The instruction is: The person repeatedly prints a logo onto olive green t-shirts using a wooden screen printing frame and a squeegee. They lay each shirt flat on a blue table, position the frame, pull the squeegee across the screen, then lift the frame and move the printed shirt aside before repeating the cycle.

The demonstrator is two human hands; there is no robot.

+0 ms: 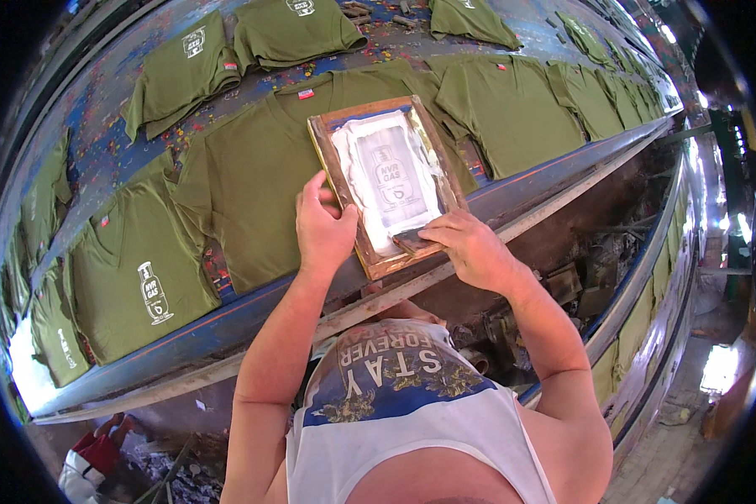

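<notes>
A wooden-framed printing screen (442,160) lies tilted on an olive green T-shirt (269,139) spread on the long table. White ink rings the screen's mesh, where a faint gas-bottle design shows. My left hand (323,225) grips the left side of the frame, its thumb near the edge and fingers partly hidden. In my right hand (470,248) is a dark squeegee (416,244), pinched at the lower end of the screen inside the frame. To the left, another green T-shirt (113,277) carries a white printed bottle design.
More green T-shirts (512,109) line the near side of the table (101,118), with others along its far side. Small dark blocks (357,12) lie at the back. A metal rail (546,206) follows the near edge. Another shirt-covered table stands at the right.
</notes>
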